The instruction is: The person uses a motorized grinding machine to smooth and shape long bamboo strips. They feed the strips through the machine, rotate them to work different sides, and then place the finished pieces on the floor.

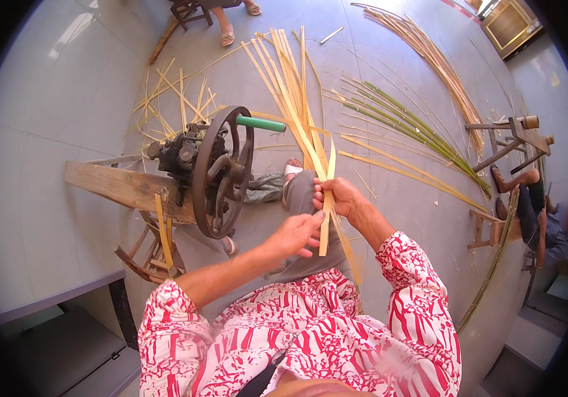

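Observation:
Above my lap, my right hand (339, 194) grips several long, pale yellow bamboo strips (325, 228), whose short ends hang down over my trousers. Beyond that hand the strips run away from me in a fan across the floor. My left hand (300, 232) lies just beside the short ends, fingers spread and slightly bent; whether its fingertips touch a strip cannot be told. Left of the strips stands a cast-iron machine (187, 149) with a large spoked flywheel (198, 198) and a green crank handle (261, 123), mounted on a thick wooden beam (115, 184).
Green bamboo lengths (413, 124) and a long bundle of brown strips (437, 64) lie on the floor to the right. Tangled strips (175, 101) lie behind the machine. A seated person (552, 238) is at far right, near a wooden trestle (529, 139); another person's feet (227, 35) show at the top.

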`<state>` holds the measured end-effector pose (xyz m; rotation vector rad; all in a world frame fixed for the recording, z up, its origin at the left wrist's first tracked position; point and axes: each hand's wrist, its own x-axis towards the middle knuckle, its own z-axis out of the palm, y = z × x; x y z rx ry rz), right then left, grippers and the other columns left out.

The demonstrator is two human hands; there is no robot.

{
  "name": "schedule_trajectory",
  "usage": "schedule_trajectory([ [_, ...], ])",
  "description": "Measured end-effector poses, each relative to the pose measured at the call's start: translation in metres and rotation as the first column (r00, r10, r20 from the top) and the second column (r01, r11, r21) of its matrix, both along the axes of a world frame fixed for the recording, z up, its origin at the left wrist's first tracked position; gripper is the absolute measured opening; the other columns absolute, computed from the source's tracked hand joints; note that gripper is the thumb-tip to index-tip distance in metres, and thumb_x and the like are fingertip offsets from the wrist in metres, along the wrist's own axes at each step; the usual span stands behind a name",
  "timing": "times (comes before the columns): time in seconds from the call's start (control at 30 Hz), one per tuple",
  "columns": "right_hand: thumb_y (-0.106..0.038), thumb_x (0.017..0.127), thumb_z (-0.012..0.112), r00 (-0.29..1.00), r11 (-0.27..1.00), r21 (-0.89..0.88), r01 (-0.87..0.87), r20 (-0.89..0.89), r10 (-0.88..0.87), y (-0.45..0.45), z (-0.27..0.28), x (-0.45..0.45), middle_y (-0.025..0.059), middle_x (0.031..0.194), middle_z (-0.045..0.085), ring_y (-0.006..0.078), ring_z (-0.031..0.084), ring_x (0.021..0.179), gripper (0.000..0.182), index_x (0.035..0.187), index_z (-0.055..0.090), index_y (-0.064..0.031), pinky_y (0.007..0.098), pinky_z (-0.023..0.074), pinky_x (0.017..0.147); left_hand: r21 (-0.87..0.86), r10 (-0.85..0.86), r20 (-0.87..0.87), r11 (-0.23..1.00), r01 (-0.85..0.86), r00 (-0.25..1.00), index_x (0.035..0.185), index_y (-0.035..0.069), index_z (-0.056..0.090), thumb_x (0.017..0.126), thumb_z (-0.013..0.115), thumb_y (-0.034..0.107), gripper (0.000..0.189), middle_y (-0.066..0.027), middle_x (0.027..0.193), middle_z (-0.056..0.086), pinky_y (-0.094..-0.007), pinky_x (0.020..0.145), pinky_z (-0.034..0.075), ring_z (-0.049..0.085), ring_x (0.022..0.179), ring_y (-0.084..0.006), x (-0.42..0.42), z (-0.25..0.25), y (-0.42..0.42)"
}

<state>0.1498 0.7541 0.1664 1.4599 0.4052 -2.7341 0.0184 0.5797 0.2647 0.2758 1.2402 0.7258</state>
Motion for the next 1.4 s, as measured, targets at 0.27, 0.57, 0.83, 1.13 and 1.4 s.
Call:
schedule_trajectory([
  [0.27, -0.004, 0.094, 0.047, 0.953, 0.952, -0.078, -0.296, 0.05, 0.3, 0.069, 0.038, -0.051, 0.0007, 0.066, 0.049, 0.0083, 0.038, 0.045, 0.01, 0.085, 0.046, -0.0081, 0.0224, 0.029, 0.04, 0.402, 0.43, -0.875, 0.902, -0.158, 0.225, 0.103, 0.0, 0.064, 0.085, 0.063, -0.001, 0.018, -0.0145, 0.1, 0.063, -0.0382, 0.078, 0.051, 0.063, 0.09, -0.0291, 0.005, -0.029, -0.249],
  [0.57, -0.014, 0.101, 0.051, 0.568, 0.528, 0.815, 0.237, -0.557, 0.605, 0.237, 0.263, -0.228, 0.0032, 0.08, 0.051, 0.0089, 0.043, 0.054, 0.046, 0.144, 0.037, -0.0163, 0.0245, 0.0414, 0.047, 0.26, 0.252, -0.965, 0.927, -0.269, -0.065, 0.098, 0.003, 0.06, 0.081, 0.062, 0.003, 0.018, -0.0148, 0.099, 0.059, -0.0442, 0.089, 0.042, 0.053, 0.099, -0.0349, 0.007, -0.041, -0.272],
  [0.83, -0.01, 0.098, 0.054, 0.884, 0.532, 0.846, 0.035, -0.275, 0.379, 0.225, 0.197, -0.167, -0.0008, 0.078, 0.052, 0.0034, 0.037, 0.055, 0.042, 0.139, 0.049, -0.0051, 0.018, 0.0332, 0.047, 0.277, 0.272, -0.961, 0.916, -0.291, -0.059, 0.094, 0.001, 0.058, 0.081, 0.06, 0.002, 0.014, -0.0148, 0.094, 0.057, -0.0446, 0.084, 0.041, 0.052, 0.093, -0.0355, 0.001, -0.035, -0.265],
  [1.13, -0.008, 0.1, 0.048, 0.977, 0.931, 0.3, -0.21, 0.1, 0.188, 0.128, -0.084, -0.049, 0.0008, 0.075, 0.053, 0.0051, 0.03, 0.046, 0.026, 0.126, 0.05, -0.0104, 0.0221, 0.0275, 0.042, 0.188, 0.178, -0.982, 0.941, -0.282, -0.062, 0.09, 0.001, 0.057, 0.082, 0.059, 0.002, 0.008, -0.0138, 0.086, 0.053, -0.0411, 0.075, 0.042, 0.051, 0.084, -0.0315, -0.001, -0.028, -0.265],
  [1.4, -0.004, 0.089, 0.051, 0.915, 0.786, 0.487, -0.382, 0.319, 0.247, 0.094, -0.23, -0.02, 0.0099, 0.072, 0.06, 0.0166, 0.054, 0.054, 0.036, 0.124, 0.055, -0.0044, 0.0302, 0.0411, 0.046, 0.18, 0.153, -0.982, 0.941, -0.287, -0.113, 0.085, 0.009, 0.059, 0.075, 0.064, 0.008, 0.011, -0.01, 0.081, 0.055, -0.0439, 0.075, 0.039, 0.052, 0.083, -0.0316, -0.003, -0.037, -0.257],
])
